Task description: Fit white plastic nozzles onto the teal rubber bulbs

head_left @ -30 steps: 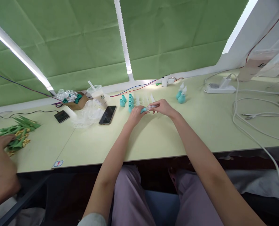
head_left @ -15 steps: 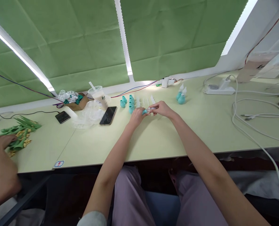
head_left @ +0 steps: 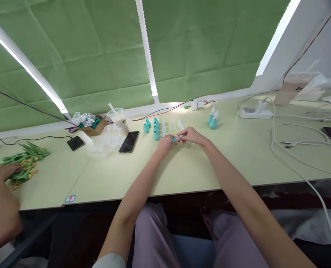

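My left hand is closed on a small teal vase-shaped piece, tilted toward the right. At its mouth, my right hand pinches a whitish piece, mostly covered by the fingers; it looks like the flame-shaped tips nearby. Just behind my hands, several translucent white pieces lie in rows. To their left stand several teal vase-shaped pieces, upright with open tops. Farther right, two teal vase-shaped pieces carry white flame-shaped tips.
Left of the teal pieces are a phone, crumpled plastic bag, drink cup and cardboard box. Another person's hand touches green and yellow pieces. Right lie a power strip and white cables.
The camera view has shifted slightly, so the table sits a little lower. My hands stay together on the same teal piece, with small finger movement.
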Demonstrator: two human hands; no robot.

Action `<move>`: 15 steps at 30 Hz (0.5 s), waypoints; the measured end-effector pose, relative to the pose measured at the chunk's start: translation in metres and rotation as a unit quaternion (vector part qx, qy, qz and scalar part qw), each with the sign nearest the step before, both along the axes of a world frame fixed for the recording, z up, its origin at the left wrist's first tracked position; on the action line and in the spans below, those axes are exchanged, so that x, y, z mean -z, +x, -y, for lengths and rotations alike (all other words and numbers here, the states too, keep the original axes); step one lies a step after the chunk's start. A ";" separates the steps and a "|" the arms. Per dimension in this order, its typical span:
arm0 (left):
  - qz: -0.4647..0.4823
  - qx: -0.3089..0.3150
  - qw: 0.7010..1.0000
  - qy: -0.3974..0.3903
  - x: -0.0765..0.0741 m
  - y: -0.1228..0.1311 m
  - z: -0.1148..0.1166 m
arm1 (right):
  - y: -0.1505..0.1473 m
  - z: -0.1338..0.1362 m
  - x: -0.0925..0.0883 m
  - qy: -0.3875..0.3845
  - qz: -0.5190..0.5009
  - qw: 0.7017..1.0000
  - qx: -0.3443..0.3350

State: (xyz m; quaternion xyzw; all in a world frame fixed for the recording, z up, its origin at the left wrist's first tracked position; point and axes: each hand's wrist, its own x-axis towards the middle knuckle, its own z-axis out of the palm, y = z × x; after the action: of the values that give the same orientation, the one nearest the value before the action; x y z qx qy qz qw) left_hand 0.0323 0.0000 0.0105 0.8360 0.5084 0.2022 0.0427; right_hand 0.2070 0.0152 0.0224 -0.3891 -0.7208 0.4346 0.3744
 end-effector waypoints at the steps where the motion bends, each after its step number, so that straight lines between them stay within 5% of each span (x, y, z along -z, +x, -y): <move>1: 0.017 -0.005 1.000 0.006 0.000 0.000 0.000 | -0.002 0.002 -0.003 0.003 -0.002 1.000 0.011; 7: 0.267 -0.042 0.961 0.057 -0.016 0.006 0.009 | -0.016 0.019 -0.025 0.096 -0.122 0.984 0.088; 12: 0.443 -0.043 0.895 -0.006 -0.030 0.016 0.023 | -0.030 0.026 -0.018 0.017 -0.131 0.991 0.015; 15: 0.456 -0.020 0.889 -0.032 -0.033 0.025 0.028 | -0.034 0.029 -0.009 -0.017 -0.191 0.981 0.031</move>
State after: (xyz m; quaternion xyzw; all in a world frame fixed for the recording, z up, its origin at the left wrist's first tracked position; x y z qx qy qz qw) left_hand 0.0576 -0.0284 0.0432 0.6397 0.4556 0.5456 0.2924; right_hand 0.1732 -0.0141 0.0318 -0.3276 -0.6162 0.5012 0.5116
